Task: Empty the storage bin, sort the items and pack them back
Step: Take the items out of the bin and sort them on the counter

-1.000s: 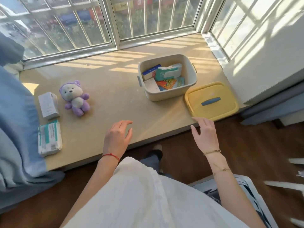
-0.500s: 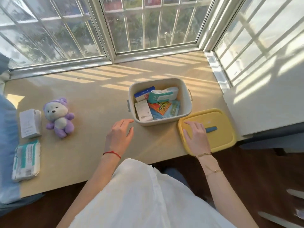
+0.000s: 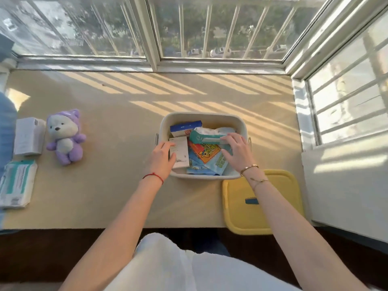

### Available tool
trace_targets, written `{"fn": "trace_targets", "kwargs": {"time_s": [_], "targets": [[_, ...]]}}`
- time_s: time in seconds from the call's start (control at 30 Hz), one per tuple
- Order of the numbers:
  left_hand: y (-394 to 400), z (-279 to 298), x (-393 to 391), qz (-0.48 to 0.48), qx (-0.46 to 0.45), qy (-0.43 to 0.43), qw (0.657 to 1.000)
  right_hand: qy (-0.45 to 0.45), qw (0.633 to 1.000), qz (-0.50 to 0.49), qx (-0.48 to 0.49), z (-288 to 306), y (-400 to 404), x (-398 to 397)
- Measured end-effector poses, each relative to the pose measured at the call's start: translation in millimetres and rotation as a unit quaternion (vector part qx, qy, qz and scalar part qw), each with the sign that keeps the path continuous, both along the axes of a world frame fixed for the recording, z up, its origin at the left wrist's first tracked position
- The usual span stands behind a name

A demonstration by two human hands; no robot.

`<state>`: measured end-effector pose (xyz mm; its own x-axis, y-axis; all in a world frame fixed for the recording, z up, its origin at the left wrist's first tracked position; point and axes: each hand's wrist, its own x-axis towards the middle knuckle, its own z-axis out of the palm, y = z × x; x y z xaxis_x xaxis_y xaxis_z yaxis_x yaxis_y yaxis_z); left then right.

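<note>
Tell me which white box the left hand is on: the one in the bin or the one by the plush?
The white box inside the bin: the left hand rests on its left edge. The other white box lies untouched beside the purple plush.

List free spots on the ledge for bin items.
Bare patch between the plush toy and the storage bin; another from the bin back to the window. Crowded: far left, with white box and wipes pack; yellow lid fills the near right.

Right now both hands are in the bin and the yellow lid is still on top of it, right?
Not quite. In the head view the yellow lid lies flat on the ledge beside the bin, which is open. The left hand and right hand are indeed in the bin.
</note>
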<state>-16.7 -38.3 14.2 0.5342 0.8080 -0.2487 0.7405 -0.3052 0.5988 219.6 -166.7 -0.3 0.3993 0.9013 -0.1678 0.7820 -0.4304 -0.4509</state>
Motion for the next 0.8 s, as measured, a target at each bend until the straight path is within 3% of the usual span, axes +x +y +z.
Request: {"fn": "trace_targets", "kwargs": {"time_s": [0.27,0.6,0.8], "targets": [[19,-73,37,0.033,-0.084,0.092,0.992,0.027,0.982,0.153,-0.104,-53,68,41],[16,-124,46,0.09,-0.181,0.116,0.972,0.073,0.961,0.212,-0.164,-80,92,53],[15,-136,53,0.114,-0.213,0.14,0.96,0.038,0.958,0.232,-0.163,-81,94,56]]}}
